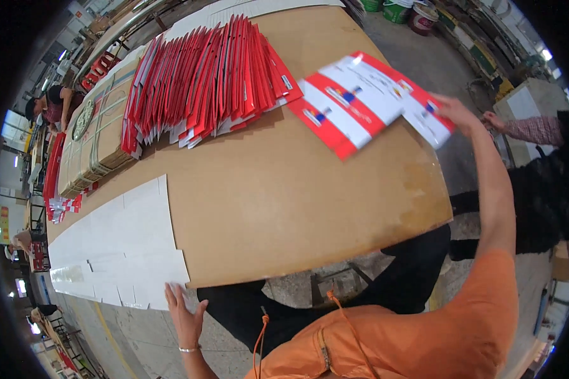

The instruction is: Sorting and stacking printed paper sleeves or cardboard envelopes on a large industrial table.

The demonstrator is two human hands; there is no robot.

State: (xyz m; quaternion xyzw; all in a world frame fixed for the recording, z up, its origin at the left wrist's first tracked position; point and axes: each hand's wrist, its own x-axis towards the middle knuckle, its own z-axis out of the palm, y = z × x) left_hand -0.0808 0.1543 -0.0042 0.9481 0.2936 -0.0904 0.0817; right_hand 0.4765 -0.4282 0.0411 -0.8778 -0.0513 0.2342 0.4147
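My right hand (458, 114) reaches out over the table's right side and grips the edge of a red and white printed cardboard piece (354, 104). This piece is flat, slightly blurred, and has a narrower flap (428, 123) beside my fingers. At the near left edge my left hand (186, 318) is open, fingers stretched out against the corner of a layer of flat white sheets (129, 252). Whether those fingertips press on the sheets or only touch their edge, I cannot tell. A long row of folded red and white cardboard pieces (202, 82) leans together at the far left.
Beside the row lies a strapped brown cardboard bundle (101, 136) on the brown tabletop (284, 202). Another person's hand (494, 121) is close on the right, past the table edge. Several buckets (398, 11) stand on the floor beyond. A second person (54, 104) bends at the far left.
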